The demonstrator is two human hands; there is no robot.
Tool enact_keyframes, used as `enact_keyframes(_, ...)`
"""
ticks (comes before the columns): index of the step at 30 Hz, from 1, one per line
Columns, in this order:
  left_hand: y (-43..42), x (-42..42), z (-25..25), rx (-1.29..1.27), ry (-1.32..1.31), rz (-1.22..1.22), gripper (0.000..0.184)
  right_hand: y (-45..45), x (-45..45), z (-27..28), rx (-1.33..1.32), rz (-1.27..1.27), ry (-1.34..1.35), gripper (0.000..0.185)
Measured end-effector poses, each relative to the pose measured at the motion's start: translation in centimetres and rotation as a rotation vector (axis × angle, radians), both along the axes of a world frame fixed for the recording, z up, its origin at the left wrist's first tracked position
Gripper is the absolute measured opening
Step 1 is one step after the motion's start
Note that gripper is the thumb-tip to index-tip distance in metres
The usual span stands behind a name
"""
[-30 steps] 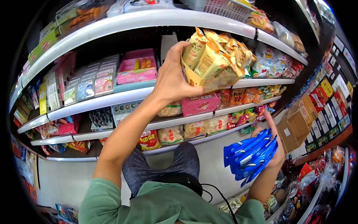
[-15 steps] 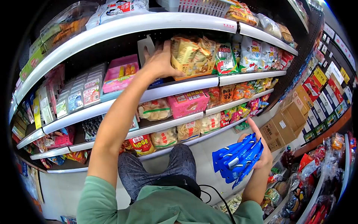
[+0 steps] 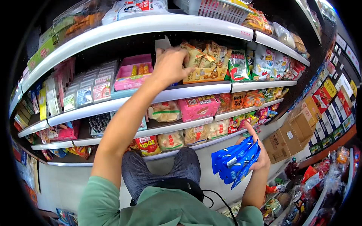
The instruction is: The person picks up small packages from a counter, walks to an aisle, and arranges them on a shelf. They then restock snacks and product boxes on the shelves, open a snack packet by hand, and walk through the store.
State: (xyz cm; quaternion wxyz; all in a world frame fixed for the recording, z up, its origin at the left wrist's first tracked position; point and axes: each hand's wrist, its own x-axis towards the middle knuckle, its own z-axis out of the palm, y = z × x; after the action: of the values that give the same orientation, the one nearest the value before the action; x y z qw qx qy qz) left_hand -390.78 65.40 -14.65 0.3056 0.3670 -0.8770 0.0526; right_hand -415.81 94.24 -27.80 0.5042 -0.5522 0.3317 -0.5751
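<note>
The yellow box of packets (image 3: 205, 75) sits on the shelf (image 3: 211, 89), immediately right of the left hand (image 3: 172, 64), which is half-open, contact unclear. A green bag (image 3: 239, 66) borders its other side. The right hand (image 3: 261, 155) grips blue packets (image 3: 235, 160), index finger extended. Earlier, the left hand held the box off the shelf.

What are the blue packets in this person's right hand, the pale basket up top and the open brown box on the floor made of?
Blue packets: probably glossy plastic film, judging by the creased highlights; foil is possible.
Pale basket: likely rigid moulded plastic, with regular slots.
Brown box: matt cardboard, apparently, given its folded flaps and print.
</note>
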Motion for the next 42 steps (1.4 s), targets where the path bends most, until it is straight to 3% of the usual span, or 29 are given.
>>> enact_keyframes(1, 0.8, -0.2, 0.0, 0.058, 0.045, -0.074, 0.028, 0.0, 0.3, 0.2, 0.022, 0.004, -0.035, 0.141)
enact_keyframes(4, 1.3, -2.4, -2.3, -0.131, 0.181, -0.266, 0.019, -0.7, 0.9, 0.2, 0.031, 0.024, -0.051, 0.139)
enact_keyframes(5, 1.8, -3.5, -2.5, -0.086, 0.136, -0.221, 0.011, -0.9, 1.3, 0.1, 0.014, 0.042, -0.059, 0.138)
enact_keyframes(10, -0.1, -6.6, -3.2, 0.023, -0.084, -0.104, 0.013, -1.2, 1.9, -0.4, 0.041, 0.055, -0.021, 0.137)
enact_keyframes(17, -0.5, -7.1, -4.5, 0.087, 0.042, -0.269, 0.013, -0.7, 2.0, -1.7, 0.072, 0.03, -0.058, 0.14)
enact_keyframes(21, -0.4, -6.1, -5.3, -0.02, 0.145, -0.375, 0.013, -2.4, 3.6, -1.0, 0.062, 0.149, -0.095, 0.14)
enact_keyframes(23, 0.7, -5.1, -4.9, -0.061, 0.345, -0.452, 0.014, -3.0, 4.1, -0.7, 0.063, 0.186, -0.095, 0.138)
enact_keyframes(26, 2.6, -0.6, -2.4, -0.107, 0.395, -0.234, 0.017, -3.2, 4.2, -0.9, 0.027, 0.176, -0.051, 0.137)
enact_keyframes(28, 1.8, 2.0, -1.0, -0.091, 0.179, -0.067, 0.017, -3.2, 4.0, -0.8, 0.025, 0.164, -0.035, 0.137)
enact_keyframes(30, 1.2, 3.4, -1.3, -0.063, 0.245, -0.168, 0.025, -3.6, 4.1, -0.4, -0.008, 0.096, -0.015, 0.137)
enact_keyframes(32, 4.9, 4.9, 0.2, 0.547, 0.267, -0.361, 0.043, -4.3, 5.3, 1.4, -0.038, 0.067, -0.036, 0.134)
enact_keyframes(34, 6.3, 5.5, -2.1, 0.89, 0.307, -0.757, 0.065, -5.8, 5.7, 2.9, -0.085, -0.006, 0.116, 0.13)
enact_keyframes(35, 6.6, 5.5, -3.5, 1.051, 0.181, -0.828, 0.092, -6.4, 6.1, 3.9, -0.092, -0.033, 0.181, 0.129)
enact_keyframes(36, 7.6, 5.6, -4.0, 1.102, 0.11, -0.85, 0.099, -7.1, 7.1, 5.3, -0.077, -0.033, 0.228, 0.128)
enact_keyframes(37, 8.1, 5.9, -4.3, 1.071, 0.03, -0.83, 0.098, -8.3, 7.1, 5.8, -0.2, -0.085, 0.447, 0.125)
enact_keyframes(38, 8.5, 6.2, -4.3, 1.036, -0.048, -0.806, 0.098, -8.8, 7.9, 6.4, -0.199, -0.077, 0.445, 0.125)
enact_keyframes(40, 9.6, 7.1, -3.5, 1.202, -0.074, -0.773, 0.097, -9.4, 10.4, 8.0, 0.003, -0.013, 0.427, 0.118)
enact_keyframes(42, 10.5, 8.1, -3.6, 1.337, 0.066, -0.772, 0.098, -11.1, 11.6, 7.3, -0.115, 0.008, 0.564, 0.117)
